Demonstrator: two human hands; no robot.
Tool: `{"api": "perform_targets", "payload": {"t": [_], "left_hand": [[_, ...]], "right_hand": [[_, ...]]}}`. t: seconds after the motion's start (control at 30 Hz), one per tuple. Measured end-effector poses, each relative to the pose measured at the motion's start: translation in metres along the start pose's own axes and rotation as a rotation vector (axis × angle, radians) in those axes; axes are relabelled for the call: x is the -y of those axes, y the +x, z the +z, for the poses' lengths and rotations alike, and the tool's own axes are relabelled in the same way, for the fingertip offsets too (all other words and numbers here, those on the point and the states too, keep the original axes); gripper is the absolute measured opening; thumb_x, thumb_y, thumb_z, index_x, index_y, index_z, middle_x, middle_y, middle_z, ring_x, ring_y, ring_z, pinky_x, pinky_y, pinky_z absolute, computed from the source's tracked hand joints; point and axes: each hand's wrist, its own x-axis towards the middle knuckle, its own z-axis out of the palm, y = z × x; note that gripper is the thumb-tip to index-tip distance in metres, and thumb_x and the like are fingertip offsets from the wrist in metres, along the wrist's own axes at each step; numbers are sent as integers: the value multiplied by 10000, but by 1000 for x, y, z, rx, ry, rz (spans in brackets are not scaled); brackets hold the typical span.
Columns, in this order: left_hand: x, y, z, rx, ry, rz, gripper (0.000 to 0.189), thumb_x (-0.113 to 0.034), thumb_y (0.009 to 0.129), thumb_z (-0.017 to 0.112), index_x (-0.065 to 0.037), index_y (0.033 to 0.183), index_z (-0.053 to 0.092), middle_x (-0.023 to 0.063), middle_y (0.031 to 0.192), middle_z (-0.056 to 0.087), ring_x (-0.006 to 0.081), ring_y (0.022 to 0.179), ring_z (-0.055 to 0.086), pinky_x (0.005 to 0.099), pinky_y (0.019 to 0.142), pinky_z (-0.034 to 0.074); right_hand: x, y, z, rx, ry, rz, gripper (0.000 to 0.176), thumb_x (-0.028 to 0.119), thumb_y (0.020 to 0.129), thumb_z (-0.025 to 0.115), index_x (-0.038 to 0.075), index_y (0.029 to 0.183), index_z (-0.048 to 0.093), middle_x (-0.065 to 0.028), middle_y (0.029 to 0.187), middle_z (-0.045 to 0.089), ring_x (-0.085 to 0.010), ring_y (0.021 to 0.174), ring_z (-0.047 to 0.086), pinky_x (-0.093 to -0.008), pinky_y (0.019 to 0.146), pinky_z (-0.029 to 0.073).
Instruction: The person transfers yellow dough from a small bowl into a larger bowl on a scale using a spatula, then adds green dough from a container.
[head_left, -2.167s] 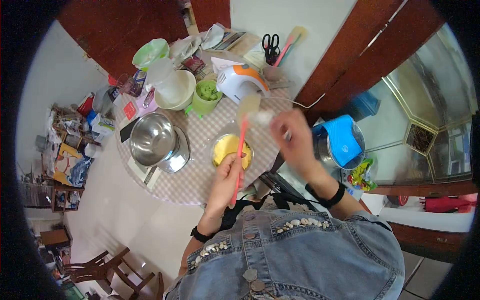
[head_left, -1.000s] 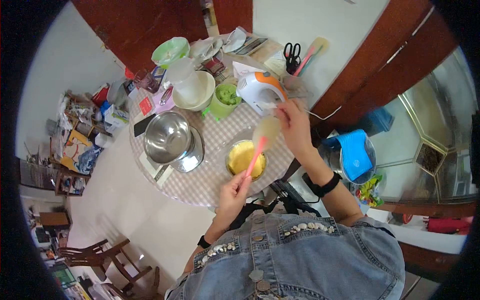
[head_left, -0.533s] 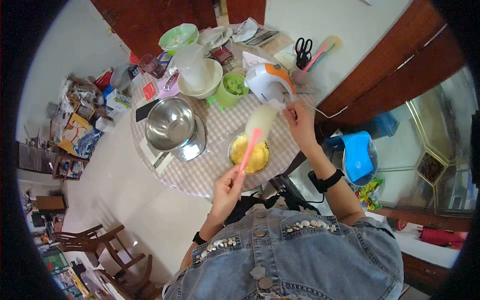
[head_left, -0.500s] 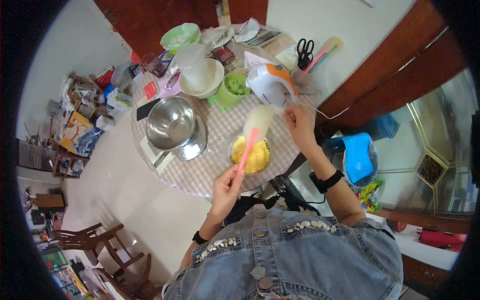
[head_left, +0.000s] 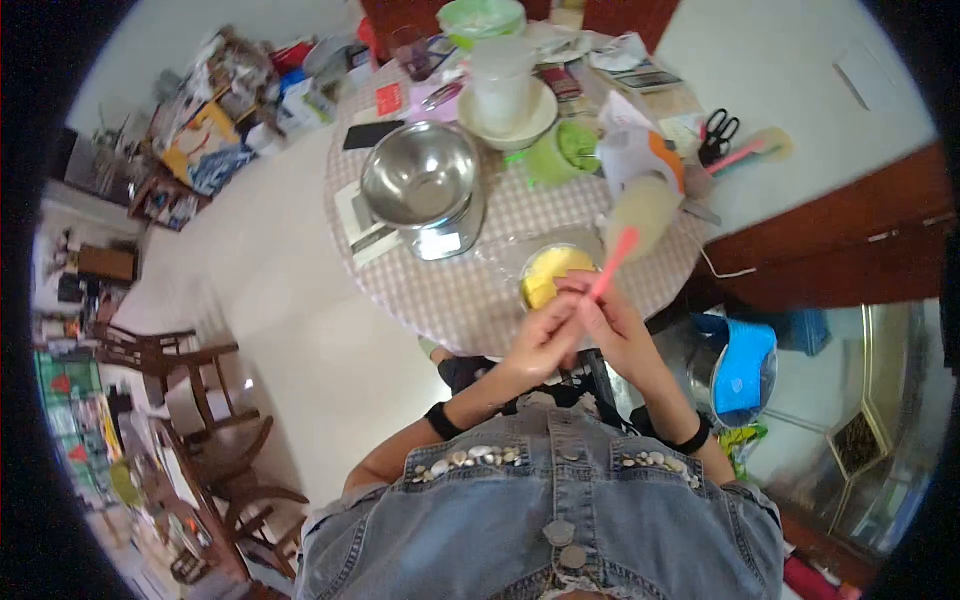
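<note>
Checkered round table point(head_left: 450, 290), upper centre; bowl of yellow batter point(head_left: 548, 280) at its near edge.
Pink spatula point(head_left: 628, 238) tilted above bowl; left hand point(head_left: 540, 335) and right hand point(head_left: 618, 335) pressed together, fingers closed, pinching its handle end.

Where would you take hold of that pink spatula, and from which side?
Grip the spatula by the low end of its pink handle, coming from the person's side of the table. The handle slants down toward the body, while the pale blade points up and away beyond the bowl of yellow batter. The left hand and right hand meet at that end.
</note>
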Motion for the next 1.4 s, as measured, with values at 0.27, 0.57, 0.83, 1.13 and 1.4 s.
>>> {"api": "perform_targets", "payload": {"t": [0.27, 0.57, 0.83, 1.13, 1.4], "left_hand": [[18, 1, -51, -441, 184, 131, 298, -154, 938, 536, -67, 1221, 511, 28, 1144, 544, 126, 1013, 509, 273, 883, 421], [84, 28, -112, -336, -317, -538, 393, -425, 894, 568, -126, 1148, 536, 9, 1034, 553, 154, 991, 489, 324, 888, 364], [67, 65, -112, -458, -201, -276, 167, -292, 879, 623, -146, 954, 589, -22, 928, 576, 115, 832, 498, 263, 737, 386], [81, 83, -101, -400, -385, -346, 474, -361, 933, 504, -68, 1302, 460, 50, 1154, 576, 134, 970, 523, 291, 877, 392], [145, 66, -85, -420, -121, -167, 578, -418, 984, 346, -33, 1413, 310, 126, 1338, 458, 229, 1225, 445, 322, 1038, 331]], "right_hand": [[23, -8, -61, -347, -271, 369, 198, 175, 967, 481, 27, 1081, 546, -84, 836, 659, -183, 749, 624, -287, 670, 472], [14, -32, -79, 44, -904, 278, 204, 160, 878, 571, 71, 1061, 556, -183, 859, 624, -381, 794, 614, -444, 665, 493], [32, -21, -63, 163, -1297, 289, 90, 176, 869, 569, 92, 903, 565, -98, 796, 613, -300, 732, 635, -370, 608, 514], [30, -16, -48, 282, -1371, 220, 61, 111, 839, 557, 51, 838, 569, -150, 695, 586, -338, 657, 598, -435, 568, 460], [-18, -5, -67, 414, -1115, 286, 172, 191, 861, 553, 28, 864, 606, -178, 758, 614, -374, 727, 600, -449, 629, 471]]}}
